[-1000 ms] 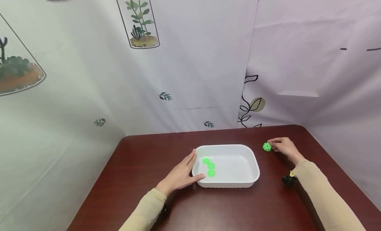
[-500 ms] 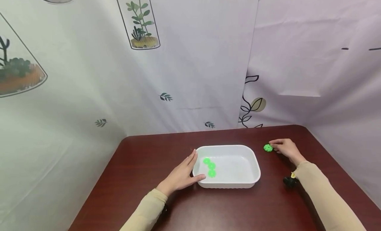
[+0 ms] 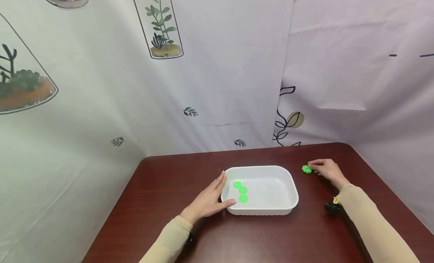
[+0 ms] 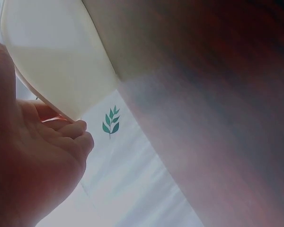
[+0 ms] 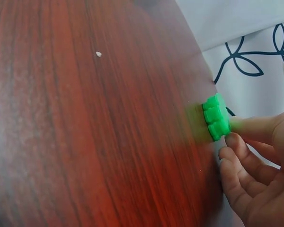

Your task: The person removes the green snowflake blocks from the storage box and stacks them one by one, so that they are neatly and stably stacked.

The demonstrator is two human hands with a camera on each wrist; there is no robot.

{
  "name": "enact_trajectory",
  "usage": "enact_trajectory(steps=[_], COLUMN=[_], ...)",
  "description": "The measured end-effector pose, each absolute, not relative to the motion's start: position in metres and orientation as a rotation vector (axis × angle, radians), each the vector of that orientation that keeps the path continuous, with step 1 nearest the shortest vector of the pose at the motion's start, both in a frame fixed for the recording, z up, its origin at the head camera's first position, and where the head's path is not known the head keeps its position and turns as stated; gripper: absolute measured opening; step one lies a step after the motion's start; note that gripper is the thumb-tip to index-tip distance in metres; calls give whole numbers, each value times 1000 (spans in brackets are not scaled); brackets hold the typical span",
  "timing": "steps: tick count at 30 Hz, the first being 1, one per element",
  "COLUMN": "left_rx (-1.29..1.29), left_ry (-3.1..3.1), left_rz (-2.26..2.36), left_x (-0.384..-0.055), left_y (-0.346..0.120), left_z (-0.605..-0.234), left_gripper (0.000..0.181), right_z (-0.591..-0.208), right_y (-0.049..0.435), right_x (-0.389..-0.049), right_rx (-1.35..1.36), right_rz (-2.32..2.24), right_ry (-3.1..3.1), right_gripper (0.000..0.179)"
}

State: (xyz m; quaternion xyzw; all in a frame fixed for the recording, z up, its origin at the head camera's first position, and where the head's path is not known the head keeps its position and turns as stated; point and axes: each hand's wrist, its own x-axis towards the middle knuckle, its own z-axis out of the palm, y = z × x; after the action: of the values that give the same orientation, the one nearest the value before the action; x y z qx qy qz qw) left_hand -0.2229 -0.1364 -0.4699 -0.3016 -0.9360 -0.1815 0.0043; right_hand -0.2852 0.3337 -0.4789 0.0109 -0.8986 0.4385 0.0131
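Observation:
My left hand (image 3: 207, 199) holds the left end of a white tray (image 3: 271, 211), its thumb over the front rim and its other fingers along the side. In the left wrist view the fingertips sit at the tray's rim (image 4: 38, 95). Several bright green flower-shaped discs (image 3: 243, 198) lie inside, near its left end. To the right of the tray, my right hand (image 3: 327, 170) pinches another green flower-shaped disc (image 3: 306, 169) between thumb and fingertips. The right wrist view shows this disc (image 5: 216, 117) edge-on, with a thick lobed side, close over the table.
The dark red-brown wooden table (image 3: 264, 240) has rounded back corners. A white patterned cloth (image 3: 217, 86) hangs behind it and along the sides. A small black object (image 3: 331, 208) shows beneath the right sleeve. One pale speck (image 5: 99, 54) lies on the wood in the right wrist view.
The disc in my right hand has turned slightly and looks flatter than a second ago. The whole head view has shifted a little. My left hand stays at the tray.

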Motion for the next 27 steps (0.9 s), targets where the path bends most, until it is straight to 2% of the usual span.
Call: enact_trajectory(steps=[18, 27], left_rx=[-959, -947], left_ry=[-2917, -2903], left_rz=[-512, -511], left_x=[-223, -221], left_y=[-137, -137], left_z=[-470, -470], left_gripper=[99, 99], right_z=[-477, -449], right_y=[336, 322], right_x=[-281, -280], right_rx=[5, 79], right_rz=[1456, 1352], right_ry=[-2745, -2715], right_gripper=[38, 41])
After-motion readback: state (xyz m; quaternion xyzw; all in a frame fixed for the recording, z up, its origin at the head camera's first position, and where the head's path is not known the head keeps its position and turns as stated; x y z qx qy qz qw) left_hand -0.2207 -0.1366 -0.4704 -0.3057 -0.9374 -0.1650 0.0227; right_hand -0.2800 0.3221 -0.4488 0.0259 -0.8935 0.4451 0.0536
